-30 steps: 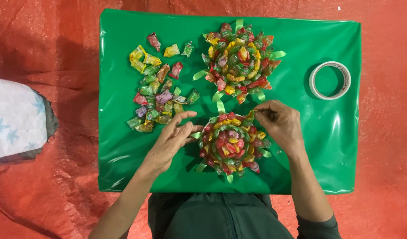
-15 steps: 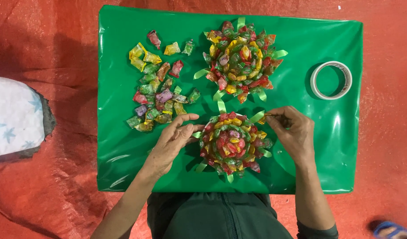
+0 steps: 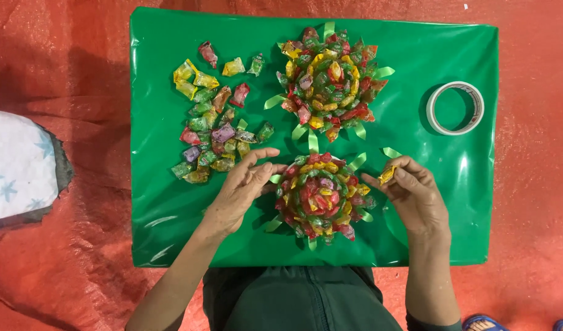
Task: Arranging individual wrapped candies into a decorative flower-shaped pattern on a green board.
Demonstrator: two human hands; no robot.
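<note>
Pinching a small yellow wrapped candy (image 3: 387, 176) between thumb and fingertips, the right hand (image 3: 416, 197) sat just beside the right edge of the nearer round rosette of red, green and yellow wrapped candies (image 3: 319, 197). The candy was held clear of the rosette, near one of its light green ribbon loops (image 3: 357, 162). The left hand (image 3: 243, 191) held nothing; it lay relaxed with the fingers extended, the fingertips touching the rosette's left edge.

The nearer rosette lay on a glossy green rectangular sheet (image 3: 171, 233), close to the sheet's near edge and between the two hands. A second, farther rosette of mixed-colour wrapped candies with green ribbon loops (image 3: 328, 83) lay above it on the same sheet, the two nearly meeting at a ribbon loop.

To the left of both rosettes, a loose heap of wrapped candies in yellow, green, red and purple (image 3: 213, 129) was spread over the sheet, just beyond the left hand's fingertips. A white roll of adhesive tape (image 3: 458, 108) lay flat near the sheet's right edge, well apart from the right hand.

The sheet rested on a red woven tarpaulin (image 3: 67, 61). A white cloth with pale blue star shapes (image 3: 18, 165) lay on the tarpaulin at the left border of the view.
</note>
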